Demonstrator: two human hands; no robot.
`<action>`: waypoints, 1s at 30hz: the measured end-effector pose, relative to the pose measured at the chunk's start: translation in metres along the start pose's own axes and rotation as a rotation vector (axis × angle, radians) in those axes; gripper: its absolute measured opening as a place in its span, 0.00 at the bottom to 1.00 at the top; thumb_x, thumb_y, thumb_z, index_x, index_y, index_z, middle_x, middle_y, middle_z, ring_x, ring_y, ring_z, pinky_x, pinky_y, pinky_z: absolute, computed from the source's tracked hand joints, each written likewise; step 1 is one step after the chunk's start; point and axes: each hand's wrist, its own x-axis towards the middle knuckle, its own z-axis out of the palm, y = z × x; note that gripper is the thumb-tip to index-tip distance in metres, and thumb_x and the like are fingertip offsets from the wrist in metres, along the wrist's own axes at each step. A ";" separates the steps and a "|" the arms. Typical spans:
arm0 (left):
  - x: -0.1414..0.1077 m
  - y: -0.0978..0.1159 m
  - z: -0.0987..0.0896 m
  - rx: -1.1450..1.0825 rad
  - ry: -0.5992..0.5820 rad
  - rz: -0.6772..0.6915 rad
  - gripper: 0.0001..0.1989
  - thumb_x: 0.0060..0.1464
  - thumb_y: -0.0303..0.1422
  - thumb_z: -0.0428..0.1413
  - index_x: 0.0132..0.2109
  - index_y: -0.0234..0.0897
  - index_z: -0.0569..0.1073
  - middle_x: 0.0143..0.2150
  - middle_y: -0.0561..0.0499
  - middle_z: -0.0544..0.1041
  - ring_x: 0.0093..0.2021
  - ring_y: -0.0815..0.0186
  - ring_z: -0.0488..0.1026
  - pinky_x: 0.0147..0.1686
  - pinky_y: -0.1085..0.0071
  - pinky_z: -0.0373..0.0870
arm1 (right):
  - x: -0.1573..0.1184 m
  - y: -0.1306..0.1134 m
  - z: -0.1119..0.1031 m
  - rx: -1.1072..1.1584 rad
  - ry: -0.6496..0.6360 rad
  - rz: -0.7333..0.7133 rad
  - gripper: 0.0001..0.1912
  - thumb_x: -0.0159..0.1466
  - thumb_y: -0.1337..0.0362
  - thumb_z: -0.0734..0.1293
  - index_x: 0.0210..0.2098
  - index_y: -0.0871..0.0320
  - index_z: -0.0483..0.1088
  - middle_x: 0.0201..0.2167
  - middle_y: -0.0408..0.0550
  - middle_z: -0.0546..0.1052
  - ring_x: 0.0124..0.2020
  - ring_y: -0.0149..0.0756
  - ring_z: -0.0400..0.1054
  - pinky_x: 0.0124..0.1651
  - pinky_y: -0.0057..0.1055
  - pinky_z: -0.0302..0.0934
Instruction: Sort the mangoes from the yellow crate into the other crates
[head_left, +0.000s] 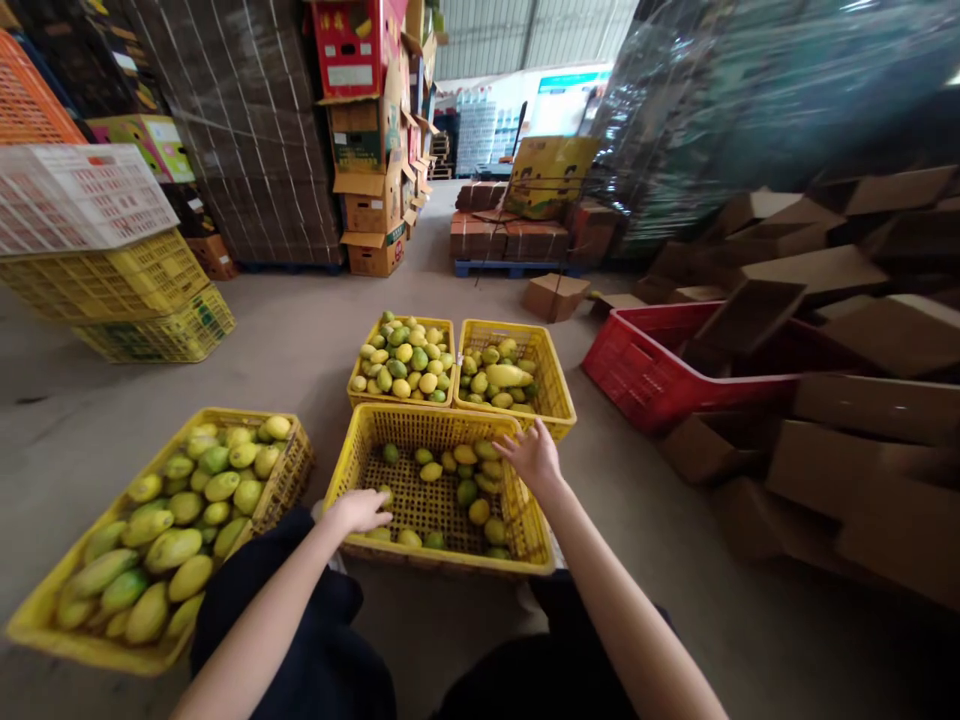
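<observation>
A yellow plastic crate (442, 410) stands in front of me, with several green and yellow lemons (466, 492) scattered along its right side and near edge. My left hand (360, 511) reaches over the crate's left side, fingers stretched out. Right at its fingertips is a greenish lemon (385, 494); I cannot tell whether they touch. Over the far right corner, my right hand (534, 458) is raised with its fingers spread and nothing in it. Behind stand a crate full of lemons (405, 358) and a partly filled yellow crate (553, 375), which holds a larger yellow fruit (508, 376).
To the left is a yellow crate (296, 440) heaped with larger lemons. Stacked crates (135, 275) stand beyond it. A red crate (637, 375) and piled cardboard boxes (862, 470) crowd the right. Farther back are stacked cartons (367, 200) and a blue pallet (517, 269).
</observation>
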 end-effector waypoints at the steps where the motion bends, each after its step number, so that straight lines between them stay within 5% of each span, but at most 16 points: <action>1: 0.001 0.000 -0.002 0.006 0.020 -0.001 0.27 0.59 0.45 0.45 0.62 0.40 0.64 0.58 0.44 0.71 0.58 0.57 0.68 0.54 0.64 0.64 | 0.000 0.000 0.002 -0.025 -0.003 0.022 0.24 0.64 0.57 0.56 0.59 0.48 0.52 0.57 0.53 0.66 0.51 0.40 0.68 0.43 0.41 0.71; 6: 0.003 0.008 -0.005 0.065 0.031 -0.025 0.26 0.58 0.43 0.46 0.60 0.38 0.66 0.57 0.41 0.72 0.56 0.53 0.70 0.52 0.60 0.66 | -0.017 0.027 0.012 -0.160 -0.147 0.163 0.22 0.62 0.60 0.57 0.54 0.60 0.57 0.55 0.64 0.66 0.47 0.44 0.72 0.45 0.42 0.69; 17: 0.001 0.024 0.006 0.134 0.008 -0.027 0.26 0.61 0.42 0.44 0.62 0.35 0.63 0.57 0.38 0.71 0.55 0.51 0.70 0.56 0.54 0.60 | -0.029 0.028 0.006 -0.455 -0.353 -0.030 0.13 0.59 0.61 0.54 0.42 0.55 0.61 0.58 0.57 0.66 0.56 0.42 0.66 0.54 0.39 0.64; 23: -0.013 0.001 0.021 0.122 0.041 -0.046 0.25 0.62 0.42 0.45 0.62 0.34 0.63 0.58 0.37 0.70 0.56 0.50 0.69 0.55 0.56 0.62 | -0.036 0.041 -0.009 -0.263 -0.261 0.069 0.10 0.56 0.66 0.60 0.38 0.56 0.63 0.53 0.57 0.70 0.52 0.44 0.70 0.57 0.42 0.63; 30: -0.019 -0.040 0.042 0.085 0.056 -0.060 0.25 0.60 0.44 0.46 0.61 0.39 0.65 0.58 0.42 0.71 0.56 0.56 0.69 0.53 0.65 0.63 | -0.044 0.055 -0.042 -0.335 -0.135 0.112 0.12 0.55 0.68 0.60 0.39 0.58 0.65 0.49 0.58 0.72 0.50 0.45 0.71 0.56 0.44 0.64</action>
